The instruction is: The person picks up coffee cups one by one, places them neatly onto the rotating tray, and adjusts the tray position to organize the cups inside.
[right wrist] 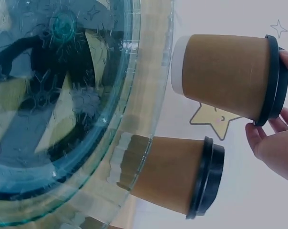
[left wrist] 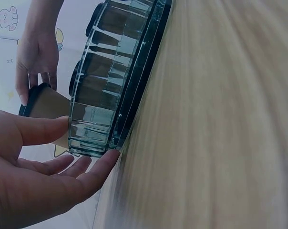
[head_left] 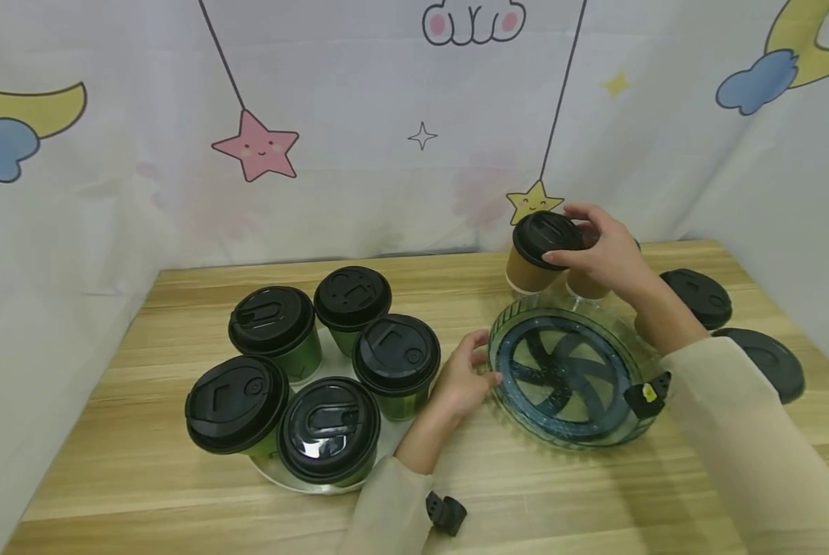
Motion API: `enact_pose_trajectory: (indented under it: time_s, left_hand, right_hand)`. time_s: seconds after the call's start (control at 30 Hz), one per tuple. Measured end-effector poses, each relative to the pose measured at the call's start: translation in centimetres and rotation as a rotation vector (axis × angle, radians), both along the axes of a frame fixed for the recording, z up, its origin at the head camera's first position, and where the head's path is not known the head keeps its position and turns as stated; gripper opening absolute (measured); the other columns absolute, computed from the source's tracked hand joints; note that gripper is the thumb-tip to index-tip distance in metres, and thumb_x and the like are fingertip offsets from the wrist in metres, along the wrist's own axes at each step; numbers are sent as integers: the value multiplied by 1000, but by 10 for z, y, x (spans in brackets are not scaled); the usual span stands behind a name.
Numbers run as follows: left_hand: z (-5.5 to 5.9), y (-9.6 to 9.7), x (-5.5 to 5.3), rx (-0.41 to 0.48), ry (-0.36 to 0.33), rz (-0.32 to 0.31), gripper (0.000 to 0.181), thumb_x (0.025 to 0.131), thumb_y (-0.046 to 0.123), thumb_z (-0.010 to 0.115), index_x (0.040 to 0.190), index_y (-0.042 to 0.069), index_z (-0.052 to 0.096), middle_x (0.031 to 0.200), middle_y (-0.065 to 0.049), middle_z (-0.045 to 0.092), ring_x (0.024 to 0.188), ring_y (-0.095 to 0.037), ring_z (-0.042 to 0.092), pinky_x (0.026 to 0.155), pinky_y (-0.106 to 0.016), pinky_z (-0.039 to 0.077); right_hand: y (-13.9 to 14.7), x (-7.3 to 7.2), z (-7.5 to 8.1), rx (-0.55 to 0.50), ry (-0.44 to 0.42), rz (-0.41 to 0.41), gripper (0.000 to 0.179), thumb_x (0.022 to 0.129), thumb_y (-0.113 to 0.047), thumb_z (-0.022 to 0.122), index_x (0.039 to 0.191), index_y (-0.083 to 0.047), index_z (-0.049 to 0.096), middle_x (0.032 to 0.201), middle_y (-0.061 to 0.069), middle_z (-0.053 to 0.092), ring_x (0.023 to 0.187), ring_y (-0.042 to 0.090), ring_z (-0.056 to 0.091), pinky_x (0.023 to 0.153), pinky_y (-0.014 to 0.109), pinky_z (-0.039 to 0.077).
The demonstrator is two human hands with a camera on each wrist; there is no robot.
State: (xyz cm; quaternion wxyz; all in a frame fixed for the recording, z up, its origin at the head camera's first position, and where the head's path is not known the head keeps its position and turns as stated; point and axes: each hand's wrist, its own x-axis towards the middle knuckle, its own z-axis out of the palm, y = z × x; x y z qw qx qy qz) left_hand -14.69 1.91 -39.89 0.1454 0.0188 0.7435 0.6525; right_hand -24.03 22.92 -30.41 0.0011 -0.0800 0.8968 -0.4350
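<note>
My right hand grips a brown paper cup by its black lid, fingers spread around the lid's edge. In the right wrist view the cup has a white band at its base and hangs beyond the rim of a round clear tray. This tray has ribbed see-through walls and a bluish bottom with curved dark spokes. At its left side, my left hand holds the wall, thumb at the upper rim and fingertips low by the base. Another brown cup with a black lid stands behind the tray.
On the left, several green cups with black lids crowd a white round plate. More black lids show right of the tray, partly behind my right arm. A printed cloth hangs at the wooden table's back edge.
</note>
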Motion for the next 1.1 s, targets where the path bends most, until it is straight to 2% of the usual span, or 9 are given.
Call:
enact_pose_trajectory:
  time_s: [0.17, 0.4, 0.77, 1.1]
  left_hand:
    - [0, 0, 0, 4, 2, -3, 59, 82, -7, 60, 135, 9, 41, 137, -9, 41, 121, -27, 42, 90, -36, 44]
    - [-2, -1, -1, 17, 6, -11, 59, 82, -7, 60, 135, 8, 40, 136, -11, 41, 122, -29, 41, 92, -38, 43]
    - [-2, -2, -2, 20, 4, -12, 59, 82, -8, 59, 136, 8, 40, 135, -12, 42, 122, -29, 41, 92, -39, 43]
    - [-3, -3, -2, 12, 22, -6, 56, 81, -7, 60, 133, 7, 44, 134, -15, 43, 120, -30, 43, 91, -40, 43]
  right_hand:
    - [1, 2, 4, -10, 17, 31, 80, 79, -24, 72, 143, -10, 26, 142, 13, 31, 121, 33, 37, 93, 51, 36]
    - [0, 8, 14, 23, 32, 56, 77, 78, -22, 73, 140, -8, 31, 135, 12, 39, 113, 29, 45, 87, 42, 41]
    - [4, 26, 22, 32, 21, 122, 75, 77, -14, 75, 138, -7, 33, 137, 13, 36, 122, 34, 36, 98, 52, 32]
    - [8, 42, 17, 88, 16, 138, 74, 78, -21, 74, 139, -11, 33, 136, 10, 37, 118, 32, 39, 94, 51, 35]
